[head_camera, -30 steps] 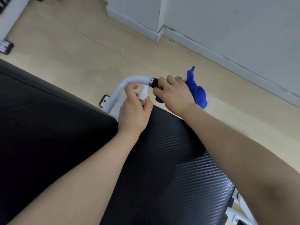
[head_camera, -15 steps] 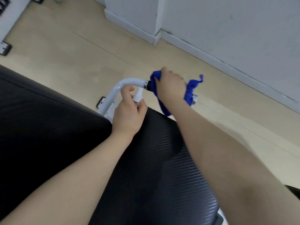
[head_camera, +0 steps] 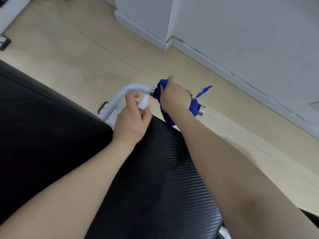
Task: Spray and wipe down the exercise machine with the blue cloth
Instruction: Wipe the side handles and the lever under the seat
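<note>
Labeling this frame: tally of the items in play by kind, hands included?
Hands: 2, left hand, right hand
Crumpled blue cloth: 1
Small white spray bottle: 1
White tubular machine handle with black grip and chrome end cap: 1
Black textured padded bench: 1
Total: 6

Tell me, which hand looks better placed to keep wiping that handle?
The right hand: it grips the blue cloth, wrapped round the handle grip of the white bar. The left hand is busy holding the small spray bottle beside the bar.
</note>
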A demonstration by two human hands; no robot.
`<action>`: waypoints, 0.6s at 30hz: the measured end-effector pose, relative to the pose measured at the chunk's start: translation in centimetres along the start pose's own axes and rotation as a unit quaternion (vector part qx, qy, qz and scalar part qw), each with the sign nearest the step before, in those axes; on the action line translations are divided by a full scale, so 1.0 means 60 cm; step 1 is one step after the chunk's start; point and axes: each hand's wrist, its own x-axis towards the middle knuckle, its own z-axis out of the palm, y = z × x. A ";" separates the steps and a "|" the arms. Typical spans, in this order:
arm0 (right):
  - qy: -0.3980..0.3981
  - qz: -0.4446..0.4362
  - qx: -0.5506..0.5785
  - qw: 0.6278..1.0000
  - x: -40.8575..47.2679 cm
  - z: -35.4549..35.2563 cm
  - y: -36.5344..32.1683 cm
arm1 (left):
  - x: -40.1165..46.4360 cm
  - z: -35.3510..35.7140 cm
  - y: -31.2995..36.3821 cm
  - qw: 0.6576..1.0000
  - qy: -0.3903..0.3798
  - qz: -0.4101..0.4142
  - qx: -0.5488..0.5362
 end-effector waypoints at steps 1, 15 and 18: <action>-0.003 -0.025 0.008 1.000 0.003 0.007 0.000 | -0.001 0.002 -0.002 1.000 0.004 0.002 0.003; -0.032 0.021 0.079 0.996 -0.223 -0.068 0.198 | -0.047 -0.021 0.031 0.999 -0.008 -0.036 0.005; 0.037 0.048 0.153 0.986 -0.240 -0.080 0.177 | -0.085 -0.045 0.029 0.974 -0.027 -0.136 -0.179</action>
